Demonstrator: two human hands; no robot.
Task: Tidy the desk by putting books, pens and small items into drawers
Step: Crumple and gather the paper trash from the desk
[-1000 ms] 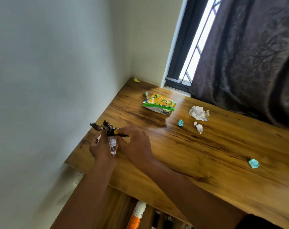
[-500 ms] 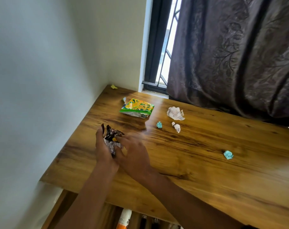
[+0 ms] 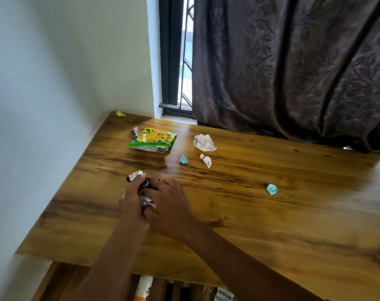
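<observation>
Both hands meet near the left front of the wooden desk (image 3: 250, 224). My left hand (image 3: 130, 199) and my right hand (image 3: 169, 203) are closed together around a bundle of crumpled wrappers (image 3: 144, 186), dark and silvery, with a white end sticking out at the top. Farther back lie a green and yellow snack packet (image 3: 154, 139), a large crumpled white paper (image 3: 203, 142), a small white paper ball (image 3: 206, 160), and two teal paper balls (image 3: 183, 159) (image 3: 272, 189). A yellow scrap (image 3: 120, 114) sits in the far corner.
A pale wall runs along the desk's left edge. A dark curtain (image 3: 293, 72) and a window (image 3: 180, 61) stand behind the desk. Below the front edge an open drawer (image 3: 61, 283) holds a white and orange tube (image 3: 142, 288) and other small items.
The view has swung rightward and upward. My hands have pressed closer together, squeezing the wrappers into a tighter bundle over the desk.
</observation>
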